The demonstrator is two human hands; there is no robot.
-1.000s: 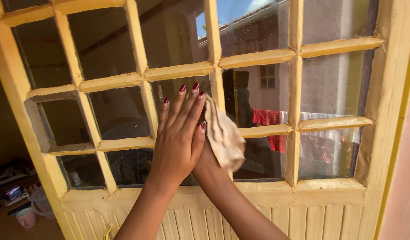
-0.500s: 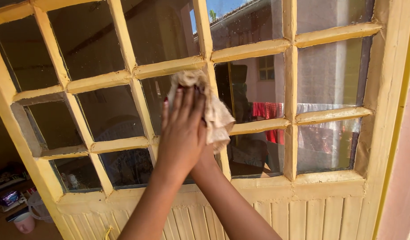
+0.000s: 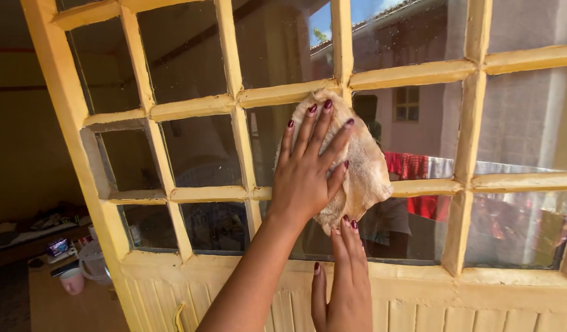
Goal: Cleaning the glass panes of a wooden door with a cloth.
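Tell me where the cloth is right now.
In the head view, the beige cloth is pressed flat on the yellow window near centre, under the left hand, with the right hand touching its lower edge.

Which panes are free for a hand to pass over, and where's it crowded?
Free: the panes left of the cloth, between the yellow bars, and the right-hand panes. Crowded: the middle pane, where the left hand presses the cloth and the right hand touches its lower edge.
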